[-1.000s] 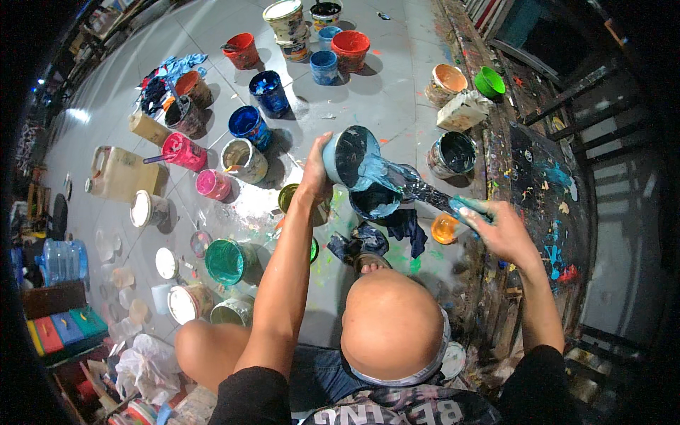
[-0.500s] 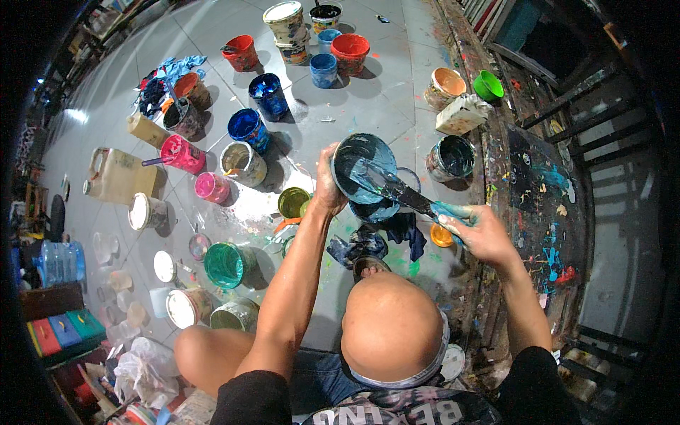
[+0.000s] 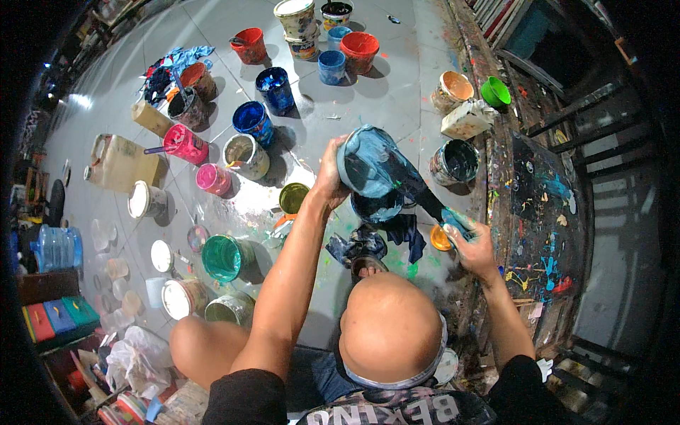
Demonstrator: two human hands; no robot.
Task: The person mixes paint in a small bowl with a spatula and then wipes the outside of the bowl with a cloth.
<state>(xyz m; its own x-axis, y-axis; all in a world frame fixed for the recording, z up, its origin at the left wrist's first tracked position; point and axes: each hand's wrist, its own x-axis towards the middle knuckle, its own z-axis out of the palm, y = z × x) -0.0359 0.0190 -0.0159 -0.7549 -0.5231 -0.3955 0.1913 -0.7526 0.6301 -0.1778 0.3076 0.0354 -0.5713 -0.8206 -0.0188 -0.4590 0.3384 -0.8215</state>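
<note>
My left hand (image 3: 331, 177) is closed around the side of a tilted plastic tub (image 3: 361, 166) coated with blue-grey paint. In my right hand (image 3: 471, 249), a paint-smeared spatula (image 3: 425, 198) is gripped by its teal-stained handle, its wide end against the painted tub. Directly below stands a second bucket (image 3: 375, 207) with dark blue-grey paint in it, partly hidden by the tub and spatula. Dark, paint-stained rags (image 3: 405, 237) lie beside that bucket, close to my foot. A small orange pot (image 3: 440, 238) is just left of my right hand.
Several paint buckets stand to the left, among them a green one (image 3: 223, 256) and a pink one (image 3: 185, 144). A dark paint bucket (image 3: 455, 161) and a stained white container (image 3: 467, 119) stand right. A paint-spattered wooden ledge (image 3: 499, 205) runs along the right side.
The tub has tipped further over the lower bucket. My right hand has moved slightly down and left with the spatula, whose wide end now shows thick with blue-grey paint.
</note>
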